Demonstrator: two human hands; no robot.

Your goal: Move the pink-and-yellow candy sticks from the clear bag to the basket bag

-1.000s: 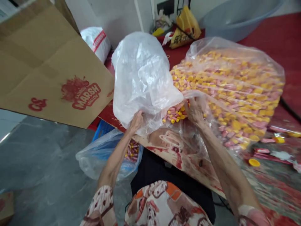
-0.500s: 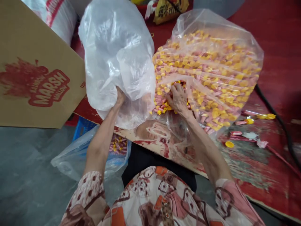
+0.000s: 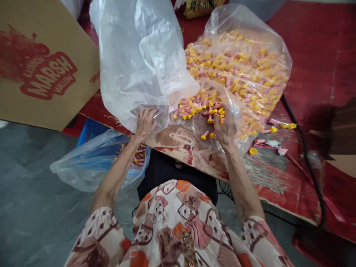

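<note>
A worn red table (image 3: 314, 55), scraped to bare wood along its near edge, spans my remote view. At far left I see a matte brown cardboard box (image 3: 55, 44) with red lettering; beside it bulges a milky plastic bag (image 3: 133, 59), glossy and creased. Against that on the table, right of center, sits a clear bag (image 3: 232, 18), thin and wrinkled, plump with pink-and-yellow pieces (image 3: 203, 100), its mouth toward the person. Below the edge, clear film (image 3: 80, 159) drapes a blue crate (image 3: 87, 129). The left hand (image 3: 146, 122) rests, fingers spread, on the milky bag's lower edge. The right hand (image 3: 227, 129), blurred, is at the clear bag's mouth; I cannot tell whether it pinches anything. The pieces are short pink tubes with round yellow ends; two lie apart from the pile.
</note>
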